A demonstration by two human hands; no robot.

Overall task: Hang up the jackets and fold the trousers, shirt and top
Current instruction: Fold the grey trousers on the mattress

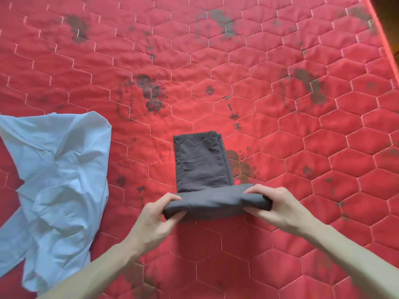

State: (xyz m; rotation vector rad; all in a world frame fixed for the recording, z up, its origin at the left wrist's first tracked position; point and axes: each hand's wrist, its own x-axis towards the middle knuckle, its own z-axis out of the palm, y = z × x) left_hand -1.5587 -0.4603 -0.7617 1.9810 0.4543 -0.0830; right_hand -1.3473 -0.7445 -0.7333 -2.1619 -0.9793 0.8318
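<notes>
Dark grey trousers lie folded into a narrow strip on the red quilted mattress, their near end rolled up into a thick fold. My left hand grips the left end of that fold, thumb on top. My right hand grips its right end the same way. A crumpled light blue shirt lies spread out at the left, apart from both hands.
The mattress has dark stains scattered across it. Its right edge runs diagonally at the top right, with dark floor beyond.
</notes>
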